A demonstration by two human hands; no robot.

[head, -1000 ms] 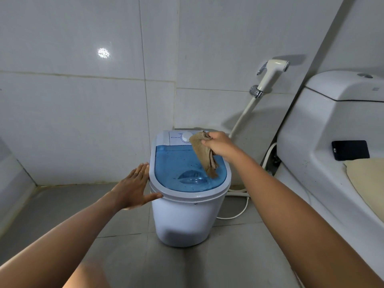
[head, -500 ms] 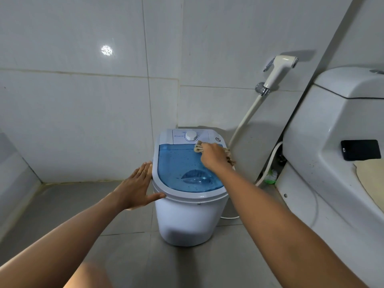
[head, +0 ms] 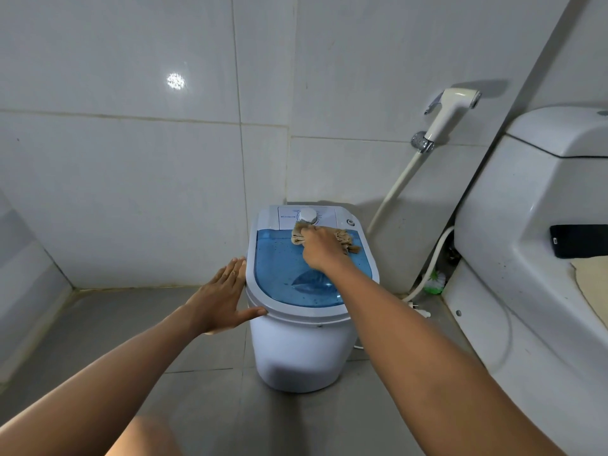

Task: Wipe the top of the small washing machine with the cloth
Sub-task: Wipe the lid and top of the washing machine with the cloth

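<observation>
A small white washing machine stands on the grey floor against the tiled wall. Its lid is a see-through blue panel, with a white control strip and a round knob at the back. My right hand presses a crumpled tan cloth flat on the far part of the blue lid, just in front of the knob. Cloth shows on both sides of the hand. My left hand rests flat and open against the machine's left rim, thumb on the front edge.
A white toilet fills the right side, with a black phone and a beige mat on it. A bidet sprayer hangs on the wall, its hose running down behind the machine. A green brush lies in the gap.
My right hand has brought the hanging cloth down onto the back of the lid and now presses it flat there. My left hand stays on the left rim.
</observation>
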